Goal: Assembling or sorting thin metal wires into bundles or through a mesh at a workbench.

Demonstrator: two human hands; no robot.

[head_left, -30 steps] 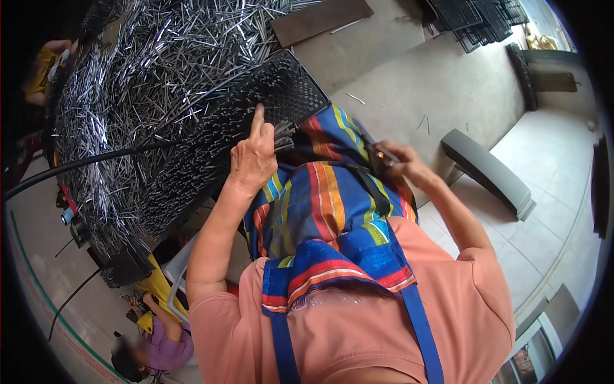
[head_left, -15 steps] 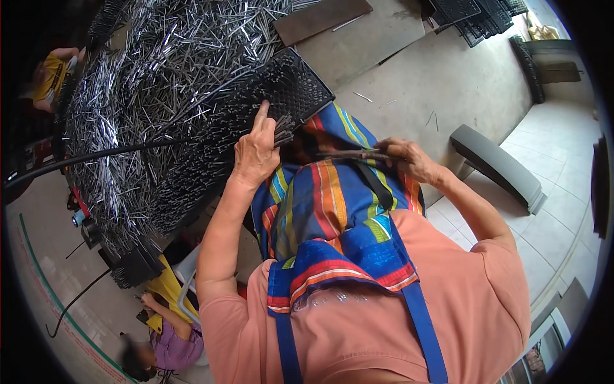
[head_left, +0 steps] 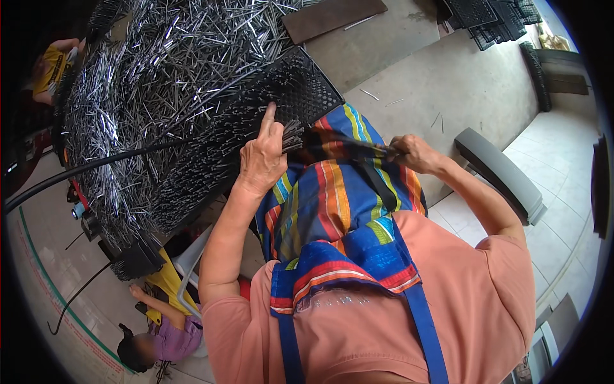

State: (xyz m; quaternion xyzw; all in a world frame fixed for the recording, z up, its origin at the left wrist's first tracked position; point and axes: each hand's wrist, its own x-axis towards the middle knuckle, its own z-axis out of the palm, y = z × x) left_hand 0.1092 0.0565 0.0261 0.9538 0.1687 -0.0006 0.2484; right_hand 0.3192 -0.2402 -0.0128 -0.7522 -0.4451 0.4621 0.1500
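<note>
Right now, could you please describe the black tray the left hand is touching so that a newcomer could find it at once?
Start at the big heap of shiny metal pins. At its near edge lies the black perforated tray, under the left hand. Unlike the black trays stacked across the floor, it holds pins.

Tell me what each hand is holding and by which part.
The left hand pinches a bundle of thin metal pins near their ends, index finger raised. The right hand grips a dark strap at its end.
</note>
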